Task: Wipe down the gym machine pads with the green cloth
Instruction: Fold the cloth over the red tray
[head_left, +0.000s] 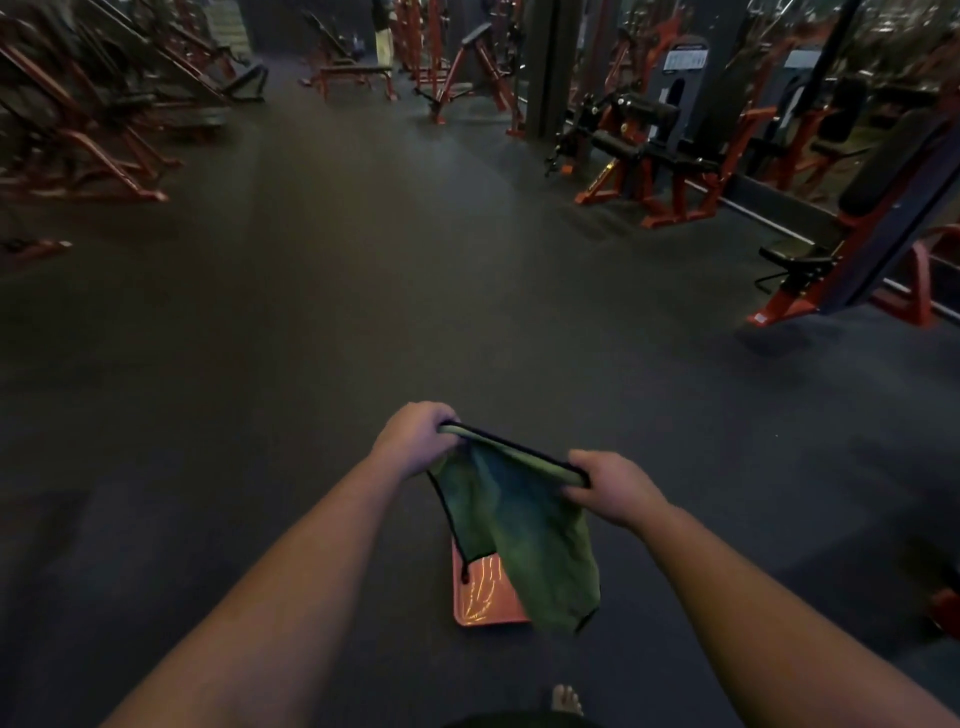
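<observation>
1 green cloth (524, 525), 2 hands on it: left hand (415, 439) & right hand (613, 486) each grip the top edge w/ curled fingers. 1 orange mat (478, 597) on floor below.

Cloth (514, 525) stretched between left hand (413, 439) and right hand (613, 486), above the floor (311, 338). Flat plate (480, 597) on the floor below and behind the cloth. Machines line the left side (93, 119) and right side (654, 150); benches (353, 73) stand far ahead.
</observation>
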